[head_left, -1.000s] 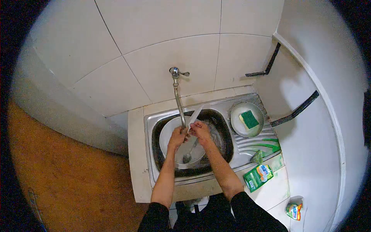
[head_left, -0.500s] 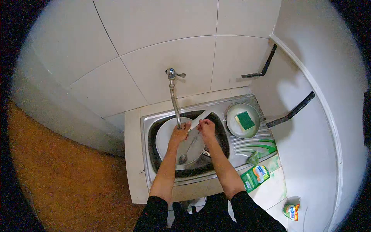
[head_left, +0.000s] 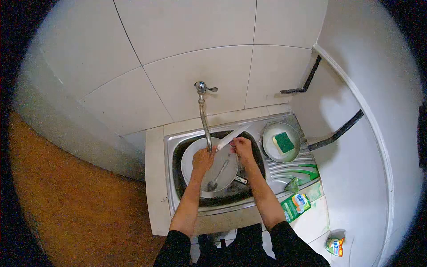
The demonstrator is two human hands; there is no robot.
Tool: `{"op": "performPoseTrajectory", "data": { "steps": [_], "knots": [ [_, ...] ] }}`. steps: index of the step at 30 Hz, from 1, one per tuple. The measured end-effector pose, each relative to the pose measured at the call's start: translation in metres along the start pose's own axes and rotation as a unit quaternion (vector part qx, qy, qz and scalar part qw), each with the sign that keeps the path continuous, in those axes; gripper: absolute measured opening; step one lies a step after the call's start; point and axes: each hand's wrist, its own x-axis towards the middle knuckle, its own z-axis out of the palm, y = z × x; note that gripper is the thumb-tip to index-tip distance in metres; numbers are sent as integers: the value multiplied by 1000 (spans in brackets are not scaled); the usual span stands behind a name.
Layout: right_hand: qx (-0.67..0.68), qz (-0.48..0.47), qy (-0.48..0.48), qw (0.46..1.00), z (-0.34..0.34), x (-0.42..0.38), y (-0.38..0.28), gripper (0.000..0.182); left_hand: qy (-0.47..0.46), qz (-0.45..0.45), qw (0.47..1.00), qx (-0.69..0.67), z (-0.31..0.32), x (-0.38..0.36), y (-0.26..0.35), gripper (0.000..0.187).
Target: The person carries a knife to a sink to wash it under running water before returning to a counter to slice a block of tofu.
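Note:
Below the faucet spout (head_left: 205, 120), my left hand (head_left: 203, 159) is closed around the handle end of a knife (head_left: 232, 135). The pale blade points up and right, across the sink's back edge. My right hand (head_left: 242, 148) is closed beside the blade, its fingers pinched; what they hold, if anything, is too small to tell. Under both hands, a large white plate or basin (head_left: 189, 153) sits in the sink with a spoon (head_left: 219, 175) on it. Another handle (head_left: 240, 179) sticks out at its right edge.
On the drainboard (head_left: 289, 171), a round pan or bowl (head_left: 269, 150) holds a green and yellow sponge (head_left: 283, 142). A green packet (head_left: 296, 207) lies on the counter at the sink's right front. Another packet (head_left: 335, 246) is farther right. Black brackets (head_left: 338, 132) stick out from the right wall.
My right hand has shifted slightly away from my left hand. The knife remains in my left hand at a similar slant. The whole view has shifted a little.

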Motion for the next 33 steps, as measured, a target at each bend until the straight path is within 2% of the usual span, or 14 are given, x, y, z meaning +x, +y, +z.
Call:
{"op": "performPoseTrajectory", "data": {
  "steps": [1,3,5,8,12,15,18,21,24,27,30,33],
  "knots": [
    [-88,-60,42,993,-4,6,3,16,12,-7,1000,-28,-16,-10,10,47],
    [-259,-175,122,942,-11,26,17,19,16,-21,996,-91,-20,-20,7,45],
    [-264,-284,114,915,-7,33,-2,22,2,-33,986,-163,-10,-25,-12,42],
    [-297,-387,72,870,17,15,-77,21,-35,-19,975,-217,-10,-42,-34,42],
    [-295,-477,12,828,48,43,-118,27,-104,-116,946,-284,-46,-69,-24,47],
    [-369,-562,52,738,74,63,-154,32,-102,-159,924,-333,-54,-90,-35,49],
    [-372,-537,4,757,81,69,-170,31,-105,-167,923,-332,-66,-101,-36,47],
    [-453,-405,-23,794,89,65,-184,26,-114,-157,932,-307,-72,-110,-40,46],
    [-453,-433,31,779,96,66,-181,19,-99,-151,939,-294,-77,-130,-41,45],
    [-421,-407,23,811,98,67,-182,16,-88,-172,926,-323,-84,-148,-44,44],
    [-412,-449,60,790,105,70,-172,15,-70,-197,919,-335,-92,-162,-46,43],
    [-431,-432,82,788,114,58,-171,15,-55,-189,916,-350,-92,-174,-58,42]
  ]
}}
